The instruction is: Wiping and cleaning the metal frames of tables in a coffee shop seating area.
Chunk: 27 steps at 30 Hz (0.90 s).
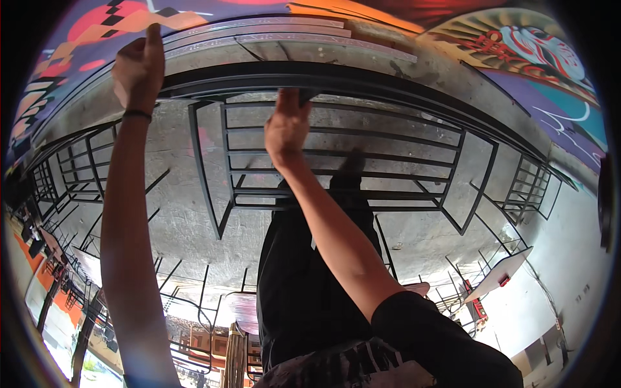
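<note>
A long black metal beam [339, 80] runs across the upper part of the head view, above a black metal frame with several parallel bars [388, 154]. My left hand [138, 72] is raised at the beam's left end, fingers curled with one digit pointing up; whether it grips anything is unclear. Near the beam's middle, my right hand [287, 131] reaches its fingers to the lower edge. A small dark item shows beside those fingertips, too blurred to identify. The fingertips are partly hidden at the beam.
Light metal-looking strips [291, 36] lie beyond the beam, near a painted mural wall [524, 46]. More black metal frames stand at left [80, 169] and right [526, 186] on the concrete floor [170, 194]. A light board [504, 274] rests at lower right.
</note>
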{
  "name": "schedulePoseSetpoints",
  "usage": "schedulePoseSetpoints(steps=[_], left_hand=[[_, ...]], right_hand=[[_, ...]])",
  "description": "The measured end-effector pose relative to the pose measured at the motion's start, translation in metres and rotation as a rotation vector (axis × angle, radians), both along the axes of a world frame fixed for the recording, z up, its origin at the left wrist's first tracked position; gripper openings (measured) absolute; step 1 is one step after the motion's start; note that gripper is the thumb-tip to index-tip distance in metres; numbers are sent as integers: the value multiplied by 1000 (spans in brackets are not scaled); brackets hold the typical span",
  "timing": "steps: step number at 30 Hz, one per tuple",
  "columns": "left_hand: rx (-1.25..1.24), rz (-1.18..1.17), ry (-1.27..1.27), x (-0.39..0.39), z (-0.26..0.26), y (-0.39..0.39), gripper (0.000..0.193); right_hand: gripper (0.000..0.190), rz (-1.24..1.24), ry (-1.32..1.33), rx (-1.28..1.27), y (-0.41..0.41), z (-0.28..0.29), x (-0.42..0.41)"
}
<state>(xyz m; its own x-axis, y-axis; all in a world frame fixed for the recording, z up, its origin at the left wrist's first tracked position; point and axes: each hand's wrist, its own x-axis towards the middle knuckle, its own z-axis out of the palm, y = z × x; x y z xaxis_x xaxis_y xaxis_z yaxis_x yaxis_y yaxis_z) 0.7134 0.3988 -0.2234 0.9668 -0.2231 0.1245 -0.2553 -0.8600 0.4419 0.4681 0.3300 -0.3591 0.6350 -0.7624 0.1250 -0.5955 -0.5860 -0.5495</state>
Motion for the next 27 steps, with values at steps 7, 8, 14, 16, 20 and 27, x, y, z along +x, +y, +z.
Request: schedulePoseSetpoints(steps=[7,8,14,16,20,27], left_hand=[[38,2,-14,-21,18,-17,59],[82,19,39,-23,21,-20,62],[94,-14,70,-14,21,-10,66],[87,-49,88,-12,17,-14,63],[107,-88,146,-6,14,-11,59],[118,-87,136,9,10,-4,59]], right_hand=[[45,145,24,42,89,7,102],[45,137,17,47,93,7,104],[48,249,29,-127,75,6,76],[54,243,41,-124,38,1,44],[66,193,155,-198,-39,0,-40],[65,-150,381,-322,-230,-23,-230]])
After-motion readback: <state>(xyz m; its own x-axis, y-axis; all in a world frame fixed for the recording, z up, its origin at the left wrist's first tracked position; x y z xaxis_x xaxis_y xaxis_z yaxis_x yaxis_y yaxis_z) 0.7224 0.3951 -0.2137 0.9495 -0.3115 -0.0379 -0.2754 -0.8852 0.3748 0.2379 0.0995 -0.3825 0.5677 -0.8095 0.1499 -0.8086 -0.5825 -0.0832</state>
